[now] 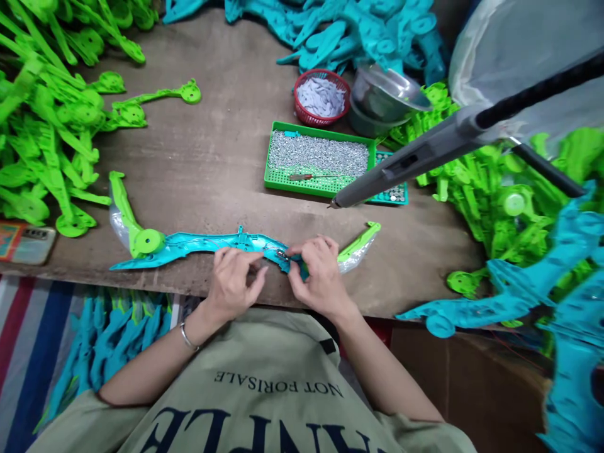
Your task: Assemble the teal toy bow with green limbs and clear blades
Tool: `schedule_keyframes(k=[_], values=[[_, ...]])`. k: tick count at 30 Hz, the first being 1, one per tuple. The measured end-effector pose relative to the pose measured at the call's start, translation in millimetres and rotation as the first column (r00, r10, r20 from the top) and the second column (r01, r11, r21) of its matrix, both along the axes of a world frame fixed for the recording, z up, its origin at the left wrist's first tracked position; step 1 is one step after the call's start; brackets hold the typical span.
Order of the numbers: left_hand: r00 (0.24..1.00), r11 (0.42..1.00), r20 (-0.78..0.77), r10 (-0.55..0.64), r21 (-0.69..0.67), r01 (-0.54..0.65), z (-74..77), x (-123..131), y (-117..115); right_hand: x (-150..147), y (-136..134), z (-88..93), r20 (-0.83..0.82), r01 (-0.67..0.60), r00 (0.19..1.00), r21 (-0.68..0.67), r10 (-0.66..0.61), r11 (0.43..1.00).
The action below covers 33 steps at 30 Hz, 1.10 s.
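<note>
A toy bow [202,246] lies across the table's near edge, its blue plastic shell hollow side up with thin wires inside. One green limb [123,211] sticks up from its left end and another green limb [361,242] from its right, each with clear plastic beside it. My left hand [236,277] is over the bow's middle, thumb and index finger apart, with the index fingertip by the shell. My right hand [318,274] grips the shell's right part with thumb and fingers. Small metallic parts [283,255] sit inside the shell between my hands. My right hand hides part of the shell.
A green tray [268,160] of screws holds a small screwdriver [302,177]. Behind are a red basket [346,104] of white pieces and a metal bowl [382,94]. An electric screwdriver [410,160] hangs at right. Green parts [51,126] and blue shells [340,31] are piled around.
</note>
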<state>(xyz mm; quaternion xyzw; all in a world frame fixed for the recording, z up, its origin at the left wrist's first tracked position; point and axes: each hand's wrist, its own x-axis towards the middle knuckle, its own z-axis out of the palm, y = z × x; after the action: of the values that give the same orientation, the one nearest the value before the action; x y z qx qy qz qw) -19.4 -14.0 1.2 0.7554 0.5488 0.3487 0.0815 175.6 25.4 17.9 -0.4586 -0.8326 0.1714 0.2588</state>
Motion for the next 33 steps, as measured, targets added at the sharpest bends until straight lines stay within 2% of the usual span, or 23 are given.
schedule_keyframes(k=[2, 4, 7, 9, 12, 15, 19, 21, 25, 29, 33], values=[[0.990, 0.988, 0.095, 0.104, -0.126, -0.091, 5.3, -1.5, 5.8, -2.1, 1.4, 0.0, 0.009, 0.027, 1.000, -0.008, -0.027, 1.000], [0.970, 0.948, 0.174, 0.170, -0.297, -0.113, 11.5, -4.6, 13.3, -4.1, 0.7, 0.0, 0.006, 0.040, 0.999, -0.015, -0.040, 0.999], [0.932, 0.848, 0.281, 0.227, -0.528, -0.048, 20.5, -10.3, 26.2, -8.1, -3.5, -0.7, -0.003, 0.032, 0.999, -0.022, -0.032, 0.999], [0.899, 0.784, 0.356, 0.254, -0.620, 0.024, 24.9, -13.6, 34.4, -11.4, -6.1, -2.3, -0.017, 0.037, 0.999, -0.017, -0.038, 0.999], [0.816, 0.718, 0.495, 0.298, -0.680, 0.150, 28.1, -17.0, 44.6, -16.0, -5.4, -6.9, -0.024, 0.105, 0.994, -0.004, -0.105, 0.995], [0.728, 0.696, 0.594, 0.342, -0.681, 0.228, 28.0, -19.8, 50.3, -19.2, 0.5, -10.9, 0.011, 0.151, 0.988, -0.018, -0.151, 0.988], [0.692, 0.668, 0.631, 0.350, -0.686, 0.288, 25.9, -24.7, 48.2, -23.0, 8.0, -11.1, 0.079, 0.113, 0.991, -0.069, -0.107, 0.991], [0.700, 0.685, 0.633, 0.330, -0.671, 0.284, 24.9, -26.8, 43.3, -24.6, 10.0, -10.3, 0.106, 0.091, 0.991, -0.075, -0.083, 0.993], [0.722, 0.784, 0.644, 0.254, -0.574, 0.236, 23.1, -27.5, 28.3, -25.3, 12.8, -10.1, 0.133, 0.014, 0.991, -0.078, -0.004, 0.997], [0.726, 0.823, 0.654, 0.211, -0.520, 0.229, 21.0, -25.0, 12.4, -25.5, 15.8, -10.7, 0.166, -0.030, 0.985, -0.090, 0.045, 0.995], [0.801, 0.863, 0.597, 0.051, -0.430, 0.266, 20.2, -24.0, 6.5, -27.6, 18.5, -11.0, 0.218, -0.028, 0.975, -0.096, 0.049, 0.995]])
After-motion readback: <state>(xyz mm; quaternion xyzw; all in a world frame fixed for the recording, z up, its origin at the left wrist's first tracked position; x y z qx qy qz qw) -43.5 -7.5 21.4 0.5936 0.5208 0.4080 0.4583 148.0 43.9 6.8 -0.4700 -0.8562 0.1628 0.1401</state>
